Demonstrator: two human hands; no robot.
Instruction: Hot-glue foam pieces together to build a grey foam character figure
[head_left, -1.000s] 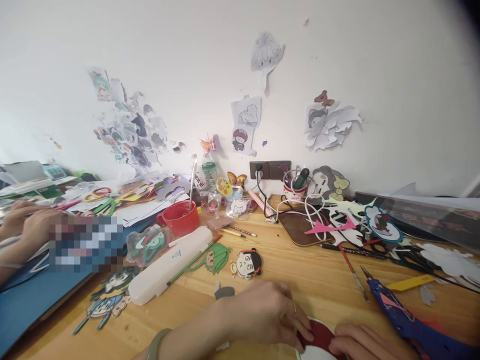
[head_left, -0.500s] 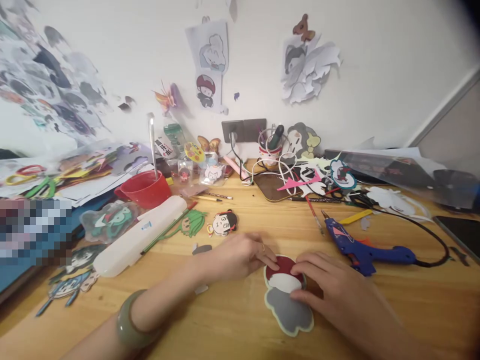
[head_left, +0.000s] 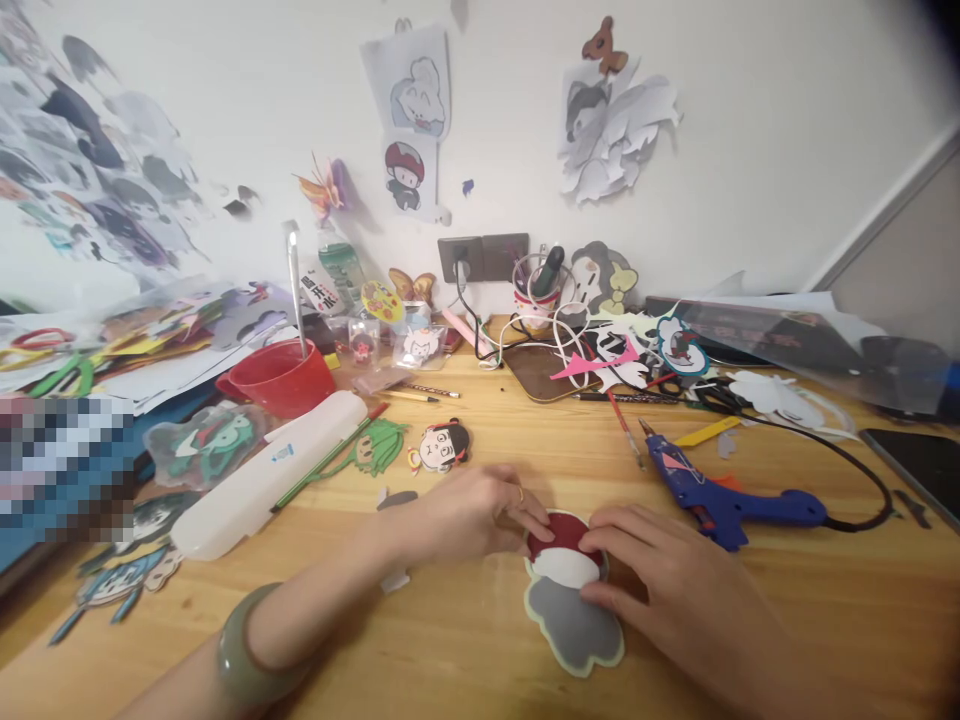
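A paper cutout [head_left: 576, 620] lies on the wooden table, with a dark red top, a white band and a grey lower part edged in pale green. Fingertips of my left hand [head_left: 487, 515] press on the red part from the left; its other fingers are curled. My right hand [head_left: 664, 565] touches the cutout's right edge, fingers on the red part and thumb by the grey part. Small grey paper pieces [head_left: 397, 500] lie partly under my left forearm.
A blue glue gun [head_left: 731, 500] with a black cord lies right of my hands. Further left are a white case [head_left: 270, 475], a red mug [head_left: 281, 378] and small cutouts [head_left: 439, 445]. Cables and paper scraps [head_left: 622, 355] clutter the back.
The view has shifted slightly, so most things sit a little further left. Both hands keep nearly the same place on the cutout.
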